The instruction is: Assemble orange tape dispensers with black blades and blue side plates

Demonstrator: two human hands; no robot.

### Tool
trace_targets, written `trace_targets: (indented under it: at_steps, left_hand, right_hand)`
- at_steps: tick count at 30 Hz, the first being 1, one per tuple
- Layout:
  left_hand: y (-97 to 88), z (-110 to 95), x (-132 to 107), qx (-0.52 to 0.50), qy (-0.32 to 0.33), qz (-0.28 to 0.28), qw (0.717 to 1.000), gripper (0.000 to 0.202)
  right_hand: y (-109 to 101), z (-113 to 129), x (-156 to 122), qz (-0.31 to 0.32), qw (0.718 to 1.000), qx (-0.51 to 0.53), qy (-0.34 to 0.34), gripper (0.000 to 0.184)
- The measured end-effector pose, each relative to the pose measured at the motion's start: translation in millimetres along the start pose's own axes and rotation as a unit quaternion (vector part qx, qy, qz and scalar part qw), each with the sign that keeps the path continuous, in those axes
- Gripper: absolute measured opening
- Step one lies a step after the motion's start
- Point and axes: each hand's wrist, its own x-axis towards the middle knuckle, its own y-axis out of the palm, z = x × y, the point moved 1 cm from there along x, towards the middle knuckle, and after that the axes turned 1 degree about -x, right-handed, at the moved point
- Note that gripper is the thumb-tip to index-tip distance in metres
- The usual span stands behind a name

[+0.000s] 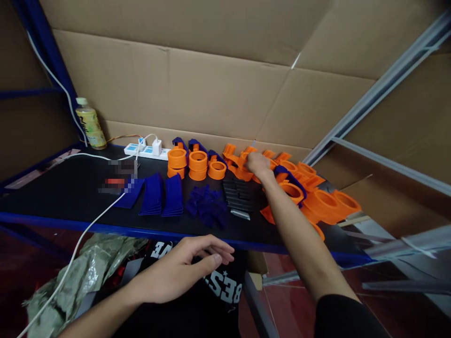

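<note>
Orange rings (331,213), heaped on the right of the table (70,199); right hand (258,164) is at the heap's far left end, fingers down among them. Near to far: left hand (192,263) is short of the table edge, thumb apart from loosely bent fingers, nothing in it. Then blue sheets (151,195), small blue pieces (207,204), black bars (237,195). Ring stacks (198,162) behind those, left of right hand. Right grip: fingertips hidden, can't tell if it's holding a ring. Power strip (131,150) at back left, cardboard wall (211,94) behind.
</note>
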Motion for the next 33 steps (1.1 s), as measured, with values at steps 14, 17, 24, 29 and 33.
trace_targets:
  at_steps: [14, 17, 24, 29, 33]
  left_hand:
    - [-9.2, 26.1, 11.8, -0.165, 0.164, -0.283, 0.931, 0.060]
    - [-7.5, 20.1, 7.5, -0.187, 0.169, -0.280, 0.926, 0.052]
    - [-28.9, 9.7, 3.6, -0.197, 0.052, -0.212, 0.956, 0.042]
    - [-30.7, 14.8, 8.0, -0.167, 0.027, -0.159, 0.973, 0.036]
    - [-26.0, 17.5, 10.6, -0.142, -0.006, -0.144, 0.979, 0.034]
  right_hand:
    - [-41.0, 9.1, -261.1, 0.194, 0.797, 0.481, -0.311, 0.037]
    - [-19.9, 17.5, -287.9, 0.208, 0.777, 0.499, -0.322, 0.037]
    - [33.8, -30.8, -224.0, -0.104, 0.938, 0.263, -0.201, 0.032]
    - [66.3, -50.2, -201.3, -0.112, 0.971, 0.090, -0.193, 0.027]
    - [73.0, -48.0, -201.8, -0.117, 0.972, 0.060, -0.197, 0.026]
